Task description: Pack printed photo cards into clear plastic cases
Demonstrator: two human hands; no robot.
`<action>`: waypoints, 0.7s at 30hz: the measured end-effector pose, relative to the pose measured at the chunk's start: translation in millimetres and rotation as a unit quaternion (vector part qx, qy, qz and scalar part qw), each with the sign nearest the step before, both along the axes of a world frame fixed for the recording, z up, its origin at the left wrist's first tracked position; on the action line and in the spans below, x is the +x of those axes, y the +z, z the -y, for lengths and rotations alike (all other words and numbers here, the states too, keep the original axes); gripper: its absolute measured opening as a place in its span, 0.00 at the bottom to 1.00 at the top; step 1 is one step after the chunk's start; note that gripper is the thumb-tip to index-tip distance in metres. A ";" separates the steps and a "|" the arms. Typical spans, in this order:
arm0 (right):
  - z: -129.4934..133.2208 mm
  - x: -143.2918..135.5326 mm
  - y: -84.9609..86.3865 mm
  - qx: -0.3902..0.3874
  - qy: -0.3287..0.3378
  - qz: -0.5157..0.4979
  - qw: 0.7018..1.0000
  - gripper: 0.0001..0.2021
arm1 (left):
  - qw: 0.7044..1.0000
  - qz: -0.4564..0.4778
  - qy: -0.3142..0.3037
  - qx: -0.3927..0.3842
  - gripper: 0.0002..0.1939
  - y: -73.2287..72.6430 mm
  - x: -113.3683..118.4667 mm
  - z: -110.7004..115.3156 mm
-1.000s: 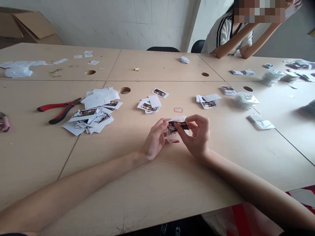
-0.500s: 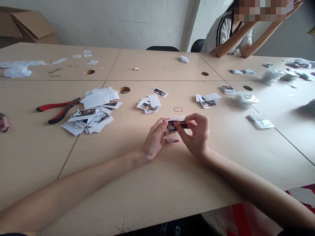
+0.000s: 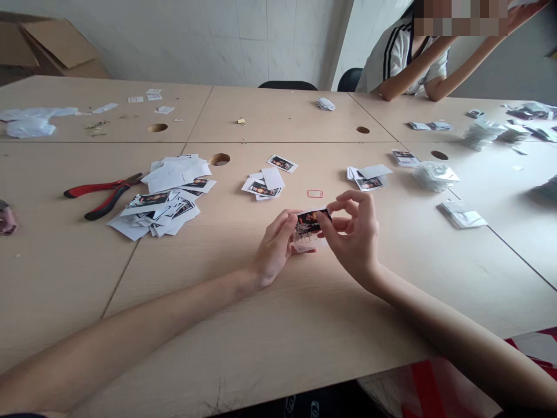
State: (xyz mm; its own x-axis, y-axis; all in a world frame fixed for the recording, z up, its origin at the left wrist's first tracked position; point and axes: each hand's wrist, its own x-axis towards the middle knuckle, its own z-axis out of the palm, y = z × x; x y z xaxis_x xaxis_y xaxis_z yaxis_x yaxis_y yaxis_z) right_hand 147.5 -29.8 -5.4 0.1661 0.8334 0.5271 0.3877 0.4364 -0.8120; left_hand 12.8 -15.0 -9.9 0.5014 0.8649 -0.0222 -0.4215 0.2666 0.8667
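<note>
My left hand (image 3: 273, 249) grips the left side of a small clear plastic bag (image 3: 305, 244), in which thin hoop shapes show. Across the bag's upper part is a black printed card (image 3: 308, 222); whether it lies inside or on top I cannot tell. My right hand (image 3: 359, 241) has its thumb and fingertips on the right end of that card. Just beyond my hands, a small red-outlined sticker or tag (image 3: 315, 194) lies on the table. Printed white cards (image 3: 263, 186) form a small pile ahead and to the left.
Red-handled pliers (image 3: 102, 194) and a large card pile (image 3: 165, 203) lie left. Right are another card pile (image 3: 369, 177) and stacked clear packets (image 3: 435, 175). The table (image 3: 243, 354) has round holes. Across it, a person (image 3: 404, 64) leans on their elbows; a cardboard box (image 3: 61, 43) stands behind.
My right hand has shifted slightly right and up, its fingers lifting. The card has turned to show more of its printed face. The person opposite has moved their raised hands.
</note>
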 end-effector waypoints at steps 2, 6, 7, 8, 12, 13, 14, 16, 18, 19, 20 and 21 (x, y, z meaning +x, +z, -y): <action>1.5 0.9 4.5 -0.034 0.000 -0.005 0.999 0.15 | 1.000 -0.001 -0.001 -0.002 0.11 0.1 0.0 0.0; 3.5 2.5 11.0 -0.082 0.019 -0.035 0.996 0.14 | 1.000 -0.010 0.001 -0.004 0.11 0.9 -0.1 -0.2; 3.9 2.6 11.8 -0.091 0.025 -0.045 0.995 0.14 | 1.000 -0.013 0.003 -0.005 0.12 1.0 -0.1 -0.4; 4.2 2.4 12.4 -0.097 0.030 -0.055 0.993 0.13 | 1.000 -0.015 0.004 -0.007 0.12 1.0 -0.2 -0.6; 5.6 0.4 12.0 -0.110 0.045 -0.083 0.989 0.13 | 1.000 -0.014 0.001 -0.015 0.12 0.7 -0.1 -1.2; 5.7 0.0 11.5 -0.112 0.046 -0.085 0.989 0.13 | 1.000 -0.011 0.000 -0.015 0.12 0.7 0.0 -1.3; 5.6 0.0 11.0 -0.114 0.047 -0.084 0.989 0.13 | 1.000 -0.008 -0.001 -0.014 0.12 0.7 0.2 -1.2; 4.7 0.6 10.0 -0.117 0.043 -0.078 0.989 0.14 | 1.000 -0.006 -0.002 -0.013 0.12 0.7 0.3 -1.1; 3.3 1.9 9.7 -0.118 0.037 -0.066 0.990 0.14 | 1.000 -0.008 0.001 -0.014 0.12 0.7 0.2 -1.0; 2.6 2.5 9.8 -0.119 0.035 -0.059 0.991 0.14 | 1.000 -0.009 0.003 -0.014 0.12 0.7 0.1 -0.9; 2.1 3.2 10.1 -0.121 0.036 -0.053 0.991 0.14 | 1.000 -0.010 0.005 -0.014 0.12 0.7 0.0 -0.9; 1.6 3.7 10.6 -0.122 0.038 -0.049 0.991 0.13 | 1.000 -0.009 0.008 -0.014 0.12 0.6 -0.2 -0.9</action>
